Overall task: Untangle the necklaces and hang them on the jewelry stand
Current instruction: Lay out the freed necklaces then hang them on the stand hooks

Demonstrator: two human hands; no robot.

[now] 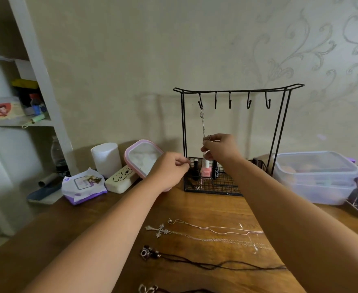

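Silver chain necklace (203,125) on jewelry stand (237,89) leftmost hook, right hand (220,149) fingers pinching it, left hand (170,171) fingers curled, grasp unclear, three necklaces (207,240) on bench (68,225)

Black wire jewelry stand (237,89) upright, far center; silver chain (202,123) hanging off leftmost hook. Cross necklace (160,230), thin chain (214,228), dark cord necklace (146,253) flat, near.

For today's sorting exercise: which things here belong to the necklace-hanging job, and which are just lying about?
Job: jewelry stand; silver chain on its leftmost hook, pinched by the right hand; left hand; cross necklace; black cord necklace.

Lying about: wipes pack; pink-lidded box; nail polish bottles; clear tubs.
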